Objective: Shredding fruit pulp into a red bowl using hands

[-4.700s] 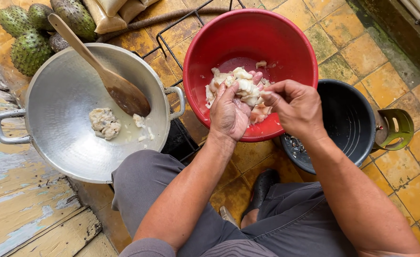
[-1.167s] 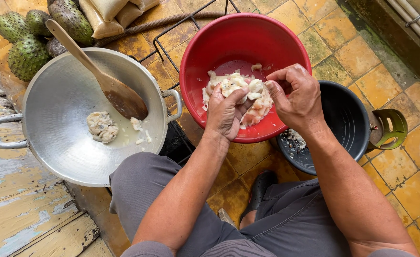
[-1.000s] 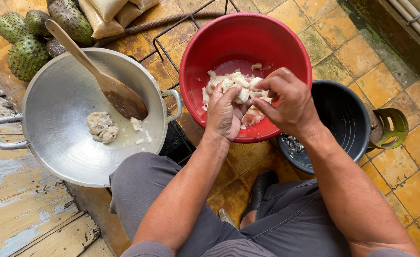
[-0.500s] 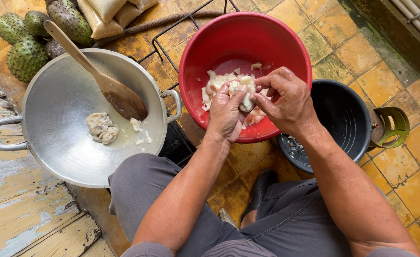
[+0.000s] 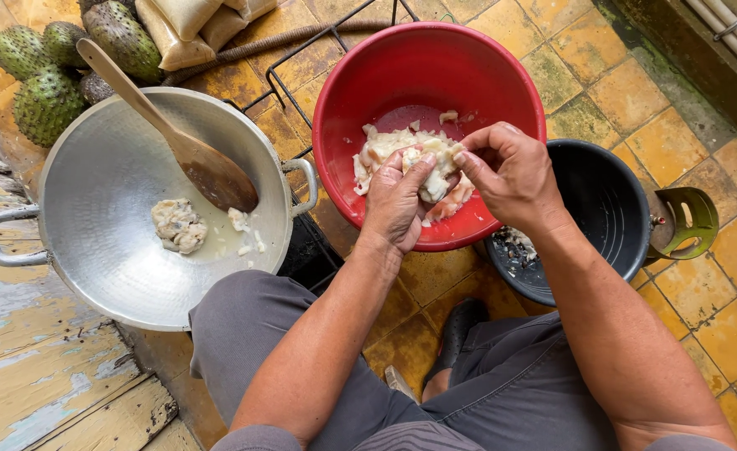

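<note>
Yellow tiled floor (image 5: pixel 677 125), worn. Landmark: round red plastic basin (image 5: pixel 502 75).
- Left hand (image 5: pixel 397 205), right hand (image 5: pixel 510 171): over basin, both pinched on one piece of white fruit pulp (image 5: pixel 431 179); likely deseeding.
- Hammered metal wok (image 5: pixel 93 276), wooden spoon (image 5: pixel 176 138): left of basin.
- Black bucket (image 5: pixel 610 209): right; probably takes seeds next.

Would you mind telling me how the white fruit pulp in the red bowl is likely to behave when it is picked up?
The pulp looks soft and floppy: it lies in ragged clumps in the red bowl. It is probably slippery and sticky, since it glistens and bits cling to the bowl wall. It likely tears easily; the left hand and right hand pinch a piece between fingertips.
</note>
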